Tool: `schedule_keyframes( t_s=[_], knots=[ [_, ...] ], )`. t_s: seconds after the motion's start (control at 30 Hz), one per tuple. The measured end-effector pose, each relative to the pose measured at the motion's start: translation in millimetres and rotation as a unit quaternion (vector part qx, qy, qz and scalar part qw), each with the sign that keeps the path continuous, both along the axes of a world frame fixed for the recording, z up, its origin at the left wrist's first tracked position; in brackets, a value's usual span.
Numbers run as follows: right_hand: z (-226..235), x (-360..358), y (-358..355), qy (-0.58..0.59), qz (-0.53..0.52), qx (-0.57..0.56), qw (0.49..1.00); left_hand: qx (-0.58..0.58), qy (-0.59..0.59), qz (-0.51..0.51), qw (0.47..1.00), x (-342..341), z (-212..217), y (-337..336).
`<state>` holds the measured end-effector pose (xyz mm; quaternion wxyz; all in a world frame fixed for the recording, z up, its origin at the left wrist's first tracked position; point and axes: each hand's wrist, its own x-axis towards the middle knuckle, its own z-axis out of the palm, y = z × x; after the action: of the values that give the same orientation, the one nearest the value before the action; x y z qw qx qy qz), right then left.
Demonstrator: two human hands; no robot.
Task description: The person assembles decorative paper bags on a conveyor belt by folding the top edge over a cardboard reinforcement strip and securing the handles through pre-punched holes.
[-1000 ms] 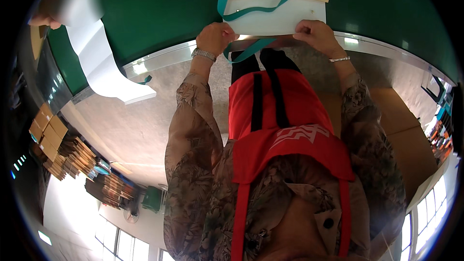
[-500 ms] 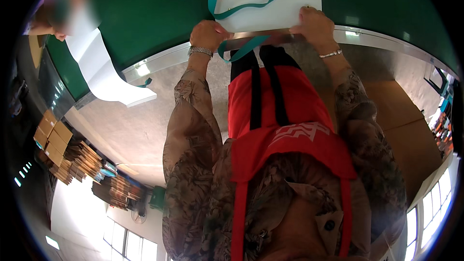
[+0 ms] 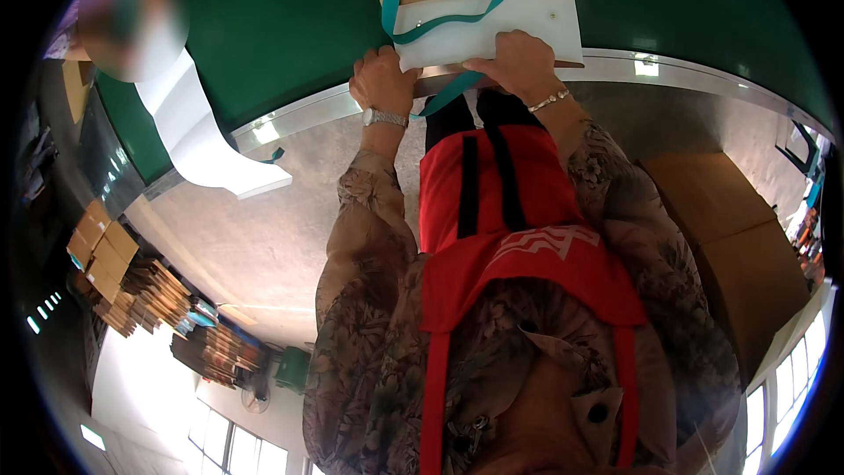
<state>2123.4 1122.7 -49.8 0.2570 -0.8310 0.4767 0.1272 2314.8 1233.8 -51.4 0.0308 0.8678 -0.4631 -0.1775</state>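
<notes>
Bag: a flat white paper bag (image 3: pixel 519 22) with a tan band across its top lies at the top centre of the frame, on the green surface (image 3: pixel 272 27), its lower edge at the surface's metal rim.
Handles: teal ribbon handles (image 3: pixel 400 0) loop over the bag; one strand hangs below the rim between my hands.
Left hand: my left hand (image 3: pixel 381 79), watch on the wrist, sits at the bag's lower left corner, fingers curled and clenched on that edge.
Right hand: my right hand (image 3: pixel 519 66), bracelet on the wrist, lies on the bag's lower edge, fingers bent over it and pressing down; I cannot tell whether they pinch it.
Apron: my red apron (image 3: pixel 519 238) fills the middle of the frame.
Sheet: a long white sheet (image 3: pixel 198 137) hangs over the surface at the upper left.
Box: a brown cardboard box (image 3: pixel 730 238) stands at the right.
Stacks: brown cardboard stacks (image 3: pixel 114 268) sit at the lower left.
</notes>
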Motion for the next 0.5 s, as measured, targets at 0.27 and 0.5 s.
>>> schedule_keyframes(
  t_s=[0.27,0.5],
  knots=[
    [-27,-11,1,-0.05,0.041,-0.017,0.998,-0.102,0.153,-0.044,0.982,-54,-32,-2],
    [-30,-80,-9,-0.192,-0.021,-0.101,0.976,-0.07,0.172,-0.045,0.981,-44,-41,-1]
  ],
)
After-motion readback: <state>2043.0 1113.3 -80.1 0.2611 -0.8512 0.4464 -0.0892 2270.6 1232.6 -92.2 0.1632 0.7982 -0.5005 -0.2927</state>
